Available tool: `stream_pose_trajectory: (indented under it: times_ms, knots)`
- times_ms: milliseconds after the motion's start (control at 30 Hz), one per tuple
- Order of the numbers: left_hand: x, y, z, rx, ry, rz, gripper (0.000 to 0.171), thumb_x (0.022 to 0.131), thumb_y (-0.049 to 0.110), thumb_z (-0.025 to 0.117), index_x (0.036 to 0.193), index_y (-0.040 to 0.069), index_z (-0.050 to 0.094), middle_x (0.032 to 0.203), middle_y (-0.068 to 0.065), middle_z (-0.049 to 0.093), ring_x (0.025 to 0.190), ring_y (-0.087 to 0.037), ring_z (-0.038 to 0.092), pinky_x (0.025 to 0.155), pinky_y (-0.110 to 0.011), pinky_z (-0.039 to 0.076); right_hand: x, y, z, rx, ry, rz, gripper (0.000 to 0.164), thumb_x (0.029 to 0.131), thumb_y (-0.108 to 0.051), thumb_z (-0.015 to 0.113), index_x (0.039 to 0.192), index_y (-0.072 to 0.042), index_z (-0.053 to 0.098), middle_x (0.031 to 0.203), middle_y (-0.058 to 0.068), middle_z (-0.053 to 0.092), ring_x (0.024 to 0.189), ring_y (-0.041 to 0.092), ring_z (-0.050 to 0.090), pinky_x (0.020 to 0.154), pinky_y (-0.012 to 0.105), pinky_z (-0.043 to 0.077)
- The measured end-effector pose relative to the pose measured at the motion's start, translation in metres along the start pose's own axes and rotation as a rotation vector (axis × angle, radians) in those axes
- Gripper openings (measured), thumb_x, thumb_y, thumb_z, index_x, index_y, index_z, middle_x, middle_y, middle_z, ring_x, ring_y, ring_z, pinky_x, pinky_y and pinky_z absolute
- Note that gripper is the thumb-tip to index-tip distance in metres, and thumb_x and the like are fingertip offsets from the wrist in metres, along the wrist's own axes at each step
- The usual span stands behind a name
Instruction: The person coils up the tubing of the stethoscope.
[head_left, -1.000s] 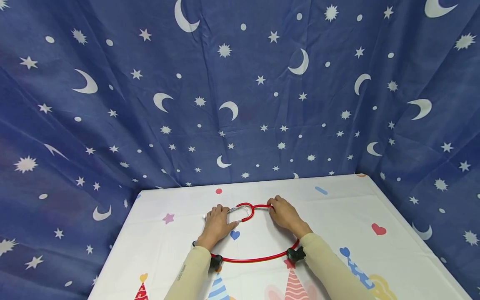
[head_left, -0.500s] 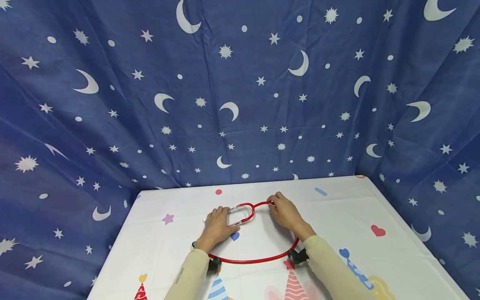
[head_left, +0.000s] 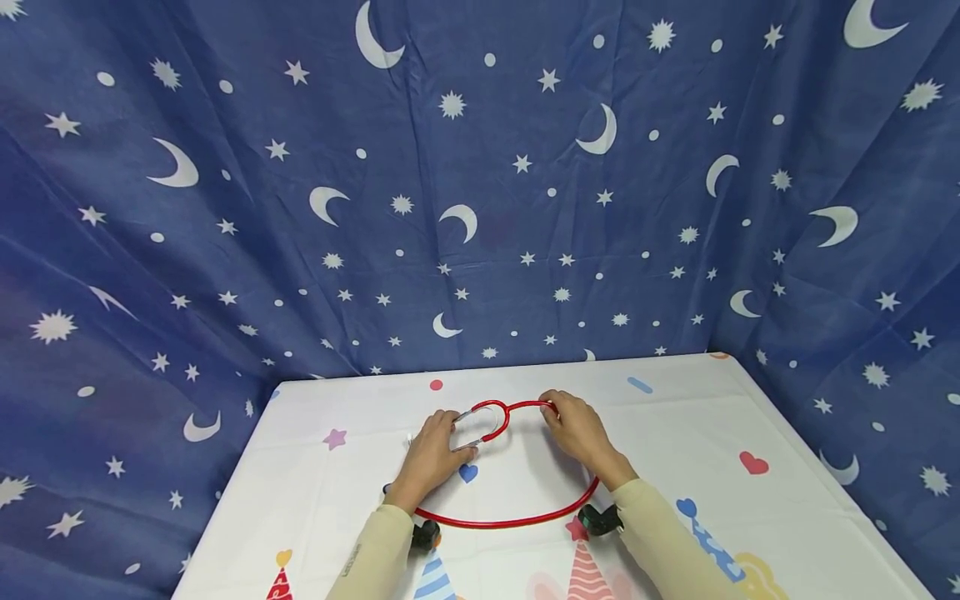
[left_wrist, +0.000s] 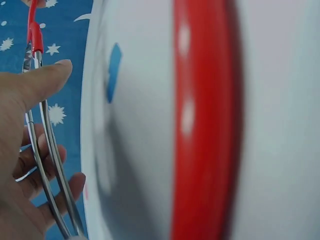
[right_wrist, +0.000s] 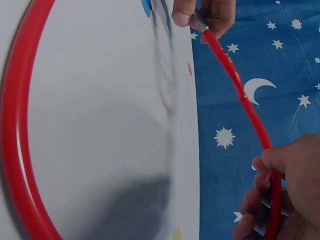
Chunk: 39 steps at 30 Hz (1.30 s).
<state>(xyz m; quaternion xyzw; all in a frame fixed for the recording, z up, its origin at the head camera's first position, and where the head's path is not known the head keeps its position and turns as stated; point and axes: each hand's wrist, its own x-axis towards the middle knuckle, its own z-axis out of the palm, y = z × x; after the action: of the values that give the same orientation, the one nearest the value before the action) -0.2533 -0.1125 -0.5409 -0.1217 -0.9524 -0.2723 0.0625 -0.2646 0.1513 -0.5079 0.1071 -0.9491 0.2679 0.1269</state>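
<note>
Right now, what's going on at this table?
A person is handling a red stethoscope on a table covered by a white party-print cloth. The left hand grips the metal ear tubes. The right hand pinches the red tubing near the top. The rest of the tubing lies in a loop between the forearms. A starry blue curtain hangs behind.

Stethoscope: glossy, smooth red rubber tube; shiny polished metal arms. Tabletop: matt white printed cloth. Backdrop: creased blue cloth.

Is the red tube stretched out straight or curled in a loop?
Curled in a loop. The red tube curves round on the table between both hands.
</note>
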Motion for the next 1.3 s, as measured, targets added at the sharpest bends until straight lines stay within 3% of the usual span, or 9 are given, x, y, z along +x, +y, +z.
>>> stream_pose_trajectory:
  times_ms: [233,433,633,900,1133,1300]
  knots:
    - [-0.003,0.007,-0.011,-0.055,0.061,0.055,0.06,0.075,0.039,0.085,0.12,0.009,0.06,0.092,-0.001,0.06,0.072,-0.007,0.051,0.066,-0.025,0.044,-0.003,0.0,-0.006,0.044,0.03,0.008,0.016,0.097,-0.023,0.062,0.106,-0.012,0.069,0.079,-0.002,0.064,0.065,0.011,0.05,0.061,0.028,0.042]
    - [-0.006,0.008,-0.016,-0.104,0.104,0.124,0.056,0.074,0.043,0.084,0.115,0.011,0.062,0.079,0.005,0.058,0.062,-0.004,0.045,0.055,-0.018,0.039,-0.005,-0.004,-0.012,0.058,0.056,-0.006,0.018,0.097,-0.024,0.062,0.107,-0.01,0.069,0.079,0.0,0.066,0.064,0.012,0.05,0.06,0.027,0.042]
    - [-0.009,0.006,-0.024,-0.112,0.143,0.145,0.051,0.076,0.042,0.082,0.116,0.018,0.064,0.07,0.014,0.05,0.06,-0.005,0.043,0.055,-0.019,0.038,-0.006,-0.006,-0.016,0.053,0.046,-0.019,0.018,0.097,-0.025,0.063,0.108,-0.011,0.07,0.078,-0.001,0.066,0.064,0.011,0.049,0.061,0.028,0.042]
    - [-0.012,0.01,-0.039,-0.138,0.089,0.182,0.052,0.083,0.036,0.078,0.126,0.009,0.063,0.077,0.012,0.051,0.063,-0.003,0.043,0.057,-0.017,0.04,-0.009,-0.004,-0.021,0.073,0.044,-0.052,0.018,0.097,-0.025,0.063,0.107,-0.011,0.069,0.075,-0.003,0.061,0.064,0.01,0.047,0.06,0.027,0.04]
    - [-0.016,0.016,-0.05,-0.088,0.108,0.255,0.049,0.086,0.034,0.075,0.127,0.009,0.063,0.079,0.013,0.05,0.064,-0.003,0.041,0.058,-0.016,0.038,-0.015,-0.008,-0.041,0.054,0.083,-0.13,0.017,0.096,-0.02,0.064,0.11,-0.012,0.069,0.088,-0.002,0.065,0.068,0.009,0.049,0.062,0.025,0.044]
    - [-0.019,0.019,-0.058,-0.041,0.131,0.315,0.048,0.085,0.033,0.075,0.127,0.012,0.063,0.079,0.012,0.05,0.062,-0.002,0.039,0.055,-0.016,0.035,-0.017,-0.007,-0.058,0.034,0.064,-0.187,0.018,0.094,-0.019,0.067,0.111,-0.013,0.067,0.091,-0.003,0.066,0.068,0.007,0.05,0.061,0.022,0.046]
